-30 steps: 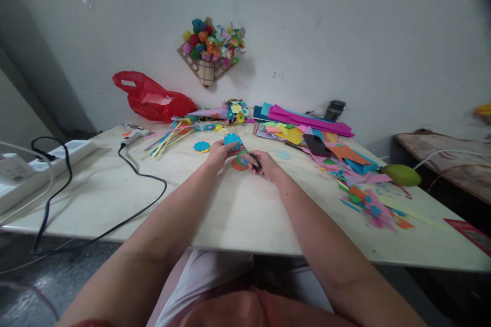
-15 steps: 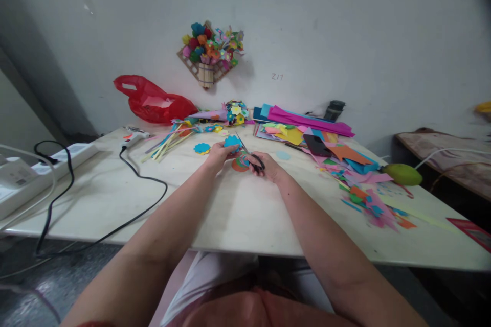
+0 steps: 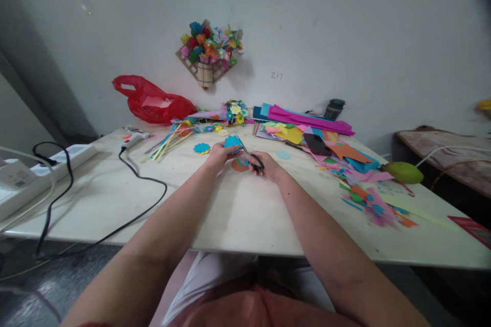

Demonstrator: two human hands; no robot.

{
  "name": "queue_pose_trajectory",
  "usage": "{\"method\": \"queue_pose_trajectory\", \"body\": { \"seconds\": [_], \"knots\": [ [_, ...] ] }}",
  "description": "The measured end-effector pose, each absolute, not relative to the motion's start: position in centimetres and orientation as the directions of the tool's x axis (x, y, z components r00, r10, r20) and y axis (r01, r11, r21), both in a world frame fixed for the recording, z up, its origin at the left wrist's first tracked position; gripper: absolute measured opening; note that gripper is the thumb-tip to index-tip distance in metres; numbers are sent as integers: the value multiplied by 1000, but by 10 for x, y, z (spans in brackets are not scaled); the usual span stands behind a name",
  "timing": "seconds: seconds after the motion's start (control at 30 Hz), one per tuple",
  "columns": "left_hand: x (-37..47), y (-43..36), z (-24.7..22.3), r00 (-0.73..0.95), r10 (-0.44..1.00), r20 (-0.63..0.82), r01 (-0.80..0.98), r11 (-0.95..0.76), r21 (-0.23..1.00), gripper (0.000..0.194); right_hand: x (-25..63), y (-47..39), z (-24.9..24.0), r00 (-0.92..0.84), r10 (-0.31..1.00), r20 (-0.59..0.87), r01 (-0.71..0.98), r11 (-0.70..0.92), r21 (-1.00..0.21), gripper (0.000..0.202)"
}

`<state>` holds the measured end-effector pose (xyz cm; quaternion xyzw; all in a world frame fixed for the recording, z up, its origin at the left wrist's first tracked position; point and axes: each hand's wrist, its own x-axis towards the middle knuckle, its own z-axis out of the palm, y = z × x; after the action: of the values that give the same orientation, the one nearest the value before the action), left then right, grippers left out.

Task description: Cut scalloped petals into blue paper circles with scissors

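Near the middle of the white table (image 3: pixel 245 214), my left hand (image 3: pixel 221 155) pinches a blue scalloped paper piece (image 3: pixel 231 142). My right hand (image 3: pixel 264 163) is wrapped round black-handled scissors (image 3: pixel 258 162), whose blades point up and left, beside the blue paper's right edge. Whether the blades touch the paper cannot be made out. Below and between the hands lies an orange paper round (image 3: pixel 239 165). Blue and yellow scalloped pieces (image 3: pixel 201 148) rest left of my left hand, and a pale blue disc (image 3: pixel 283 155) sits right of my right hand.
Left are a glue gun (image 3: pixel 135 138), its black cord and a power strip (image 3: pixel 69 156). A red bag (image 3: pixel 153 104) and paper flowers (image 3: pixel 237 112) stand at the back. Right lie a phone (image 3: pixel 316 144), paper scraps (image 3: pixel 374 204) and a green oval object (image 3: pixel 404 172).
Both hands keep nearly the same place and hold. The view has shifted very slightly; nothing else has visibly moved.
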<state>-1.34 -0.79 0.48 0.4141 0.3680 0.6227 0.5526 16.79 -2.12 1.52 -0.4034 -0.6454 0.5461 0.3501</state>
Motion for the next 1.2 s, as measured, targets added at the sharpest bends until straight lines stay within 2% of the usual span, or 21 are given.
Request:
{"method": "queue_pose_trajectory", "body": {
  "seconds": [0.13,0.33,0.63,0.8,1.2],
  "knots": [
    [-14,-7,4,-21,994,106,-375,-106,921,18,167,-22,16,-427,904,20,118,78,-990,28],
    [-17,-8,5,100,991,93,-266,-63,962,31,171,-17,11,-427,903,53,88,100,-991,29],
    [-23,-10,10,192,965,181,-190,-145,971,46,184,-12,11,-481,876,27,110,91,-990,28],
    [-26,-7,9,153,974,165,-160,-141,977,42,182,-12,13,-490,871,4,163,97,-982,22],
    [-28,-5,5,98,988,117,-258,-89,962,34,178,-14,15,-477,879,7,204,119,-972,25]
  ]
}}
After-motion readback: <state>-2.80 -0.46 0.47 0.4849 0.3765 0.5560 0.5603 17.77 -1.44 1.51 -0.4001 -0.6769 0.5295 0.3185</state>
